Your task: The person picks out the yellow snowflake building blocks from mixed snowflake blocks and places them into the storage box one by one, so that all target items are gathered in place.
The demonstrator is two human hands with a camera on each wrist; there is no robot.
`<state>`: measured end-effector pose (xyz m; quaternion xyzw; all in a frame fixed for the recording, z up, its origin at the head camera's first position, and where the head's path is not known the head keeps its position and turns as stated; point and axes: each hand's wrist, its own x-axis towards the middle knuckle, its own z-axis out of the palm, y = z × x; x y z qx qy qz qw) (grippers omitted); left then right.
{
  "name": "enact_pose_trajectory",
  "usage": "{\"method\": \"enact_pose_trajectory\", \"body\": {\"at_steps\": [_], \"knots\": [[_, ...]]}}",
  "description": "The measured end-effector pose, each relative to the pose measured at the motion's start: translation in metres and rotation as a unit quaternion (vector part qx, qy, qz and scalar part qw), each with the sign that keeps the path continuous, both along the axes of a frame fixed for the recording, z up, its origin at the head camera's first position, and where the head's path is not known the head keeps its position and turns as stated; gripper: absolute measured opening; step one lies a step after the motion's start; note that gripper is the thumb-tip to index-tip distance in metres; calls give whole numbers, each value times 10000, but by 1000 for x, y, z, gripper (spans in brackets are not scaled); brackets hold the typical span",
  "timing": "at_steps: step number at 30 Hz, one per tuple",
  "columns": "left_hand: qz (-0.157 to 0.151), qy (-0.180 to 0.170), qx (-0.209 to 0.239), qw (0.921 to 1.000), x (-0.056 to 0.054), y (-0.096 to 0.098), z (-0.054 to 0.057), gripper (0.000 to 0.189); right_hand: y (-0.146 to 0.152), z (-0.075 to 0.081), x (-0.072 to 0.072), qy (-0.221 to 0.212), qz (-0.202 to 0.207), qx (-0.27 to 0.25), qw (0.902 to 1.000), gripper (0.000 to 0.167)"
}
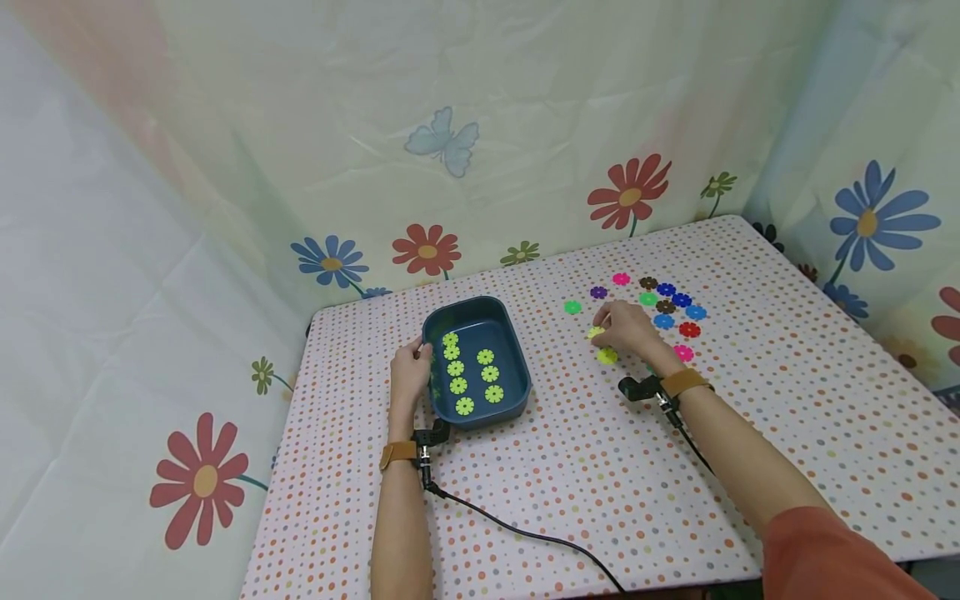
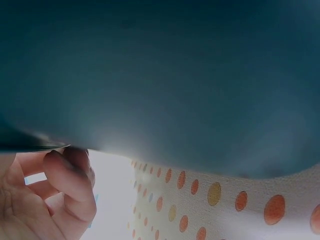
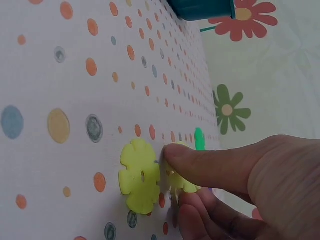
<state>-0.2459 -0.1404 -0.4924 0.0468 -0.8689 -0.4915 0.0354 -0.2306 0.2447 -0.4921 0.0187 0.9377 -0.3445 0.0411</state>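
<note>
My left hand (image 1: 409, 375) grips the left rim of a dark blue plastic box (image 1: 495, 418). In the left wrist view, its curled fingers (image 2: 75, 187) meet the box's edge. Yellow flower-shaped discs (image 1: 490, 373) lie inside the box in two columns. On the right, my right hand (image 1: 628, 327) pinches a yellow flower disc (image 3: 184, 185) between thumb and fingers, low over the table. A second yellow flower disc (image 3: 134, 175) lies on the cloth right beside it.
Past the right hand, flower discs in other colours lie scattered, among them a red disc (image 1: 690, 330), a purple disc (image 1: 597, 292) and a green disc (image 1: 572, 307). A black cable (image 1: 517, 527) crosses the dotted tablecloth (image 1: 600, 467). A floral curtain (image 1: 525, 167) stands behind.
</note>
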Motion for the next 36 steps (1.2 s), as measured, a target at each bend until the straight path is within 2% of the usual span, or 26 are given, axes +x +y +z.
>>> {"method": "enact_pose_trajectory", "body": {"at_steps": [8, 22, 28, 36], "knots": [[10, -23, -9, 10000, 0, 0, 0, 46, 3, 2, 0, 288, -39, -76, 9995, 23], [-28, 1, -59, 10000, 1, -1, 0, 45, 12, 3, 4, -90, -384, -655, 9971, 23], [-18, -126, -31, 9999, -1, -1, -1, 46, 10, 11, 2, -268, -462, -1388, 9889, 28], [-1, -7, -28, 10000, -1, 0, -1, 47, -15, 29, -12, -524, -457, -2407, 9681, 30]]}}
